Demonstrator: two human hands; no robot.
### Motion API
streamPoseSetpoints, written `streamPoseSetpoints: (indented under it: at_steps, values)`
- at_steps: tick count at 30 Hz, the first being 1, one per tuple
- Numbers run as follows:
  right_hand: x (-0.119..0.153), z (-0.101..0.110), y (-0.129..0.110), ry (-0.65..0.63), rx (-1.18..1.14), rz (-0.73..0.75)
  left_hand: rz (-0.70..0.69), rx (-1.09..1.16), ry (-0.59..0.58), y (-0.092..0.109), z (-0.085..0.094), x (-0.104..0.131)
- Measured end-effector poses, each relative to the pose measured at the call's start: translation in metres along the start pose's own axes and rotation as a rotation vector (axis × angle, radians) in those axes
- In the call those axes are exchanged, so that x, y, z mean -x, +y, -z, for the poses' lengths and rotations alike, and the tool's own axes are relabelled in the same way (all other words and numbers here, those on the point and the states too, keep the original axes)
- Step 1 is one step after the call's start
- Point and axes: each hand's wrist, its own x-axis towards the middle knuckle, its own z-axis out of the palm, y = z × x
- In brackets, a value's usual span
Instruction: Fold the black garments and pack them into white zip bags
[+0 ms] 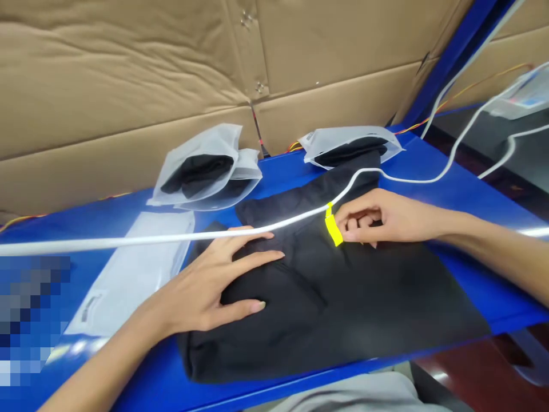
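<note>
A black folded garment lies spread over the blue table, reaching its front edge. On the garment's left part rests my left hand, open, palm down with the fingers spread. My right hand is closed in a pinch on a bright yellow tag above the upper middle of the garment. The tag's upper end meets a white cable in the picture; whether they touch I cannot tell. The cable passes in front of my left fingers and partly covers them.
Translucent bags with black cloth, a left pair and a right bag, stand at the table's back. A flat white bag lies left. Behind rises a brown padded wall. A blue post stands right of the table.
</note>
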Motion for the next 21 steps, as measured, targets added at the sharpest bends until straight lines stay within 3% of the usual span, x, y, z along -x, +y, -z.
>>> streamPoseSetpoints:
  at_steps: [3,5,8,12,21]
  values:
    - [0.0,-0.009,0.007,0.26,0.291,0.233,-0.036,-0.119,-0.035,0.001,-0.005,-0.003]
    - [0.001,-0.014,0.011,0.319,0.495,0.363,-0.037,-0.149,-0.081,0.002,-0.006,-0.003]
    - [0.004,-0.02,0.015,0.218,0.68,0.401,-0.011,-0.164,-0.123,0.003,-0.004,-0.002]
    - [0.005,-0.023,0.019,0.087,0.752,0.379,0.031,-0.217,-0.103,0.004,-0.004,0.001]
    - [0.004,-0.02,0.022,0.047,0.778,0.353,-0.004,-0.326,-0.051,0.004,-0.008,-0.001]
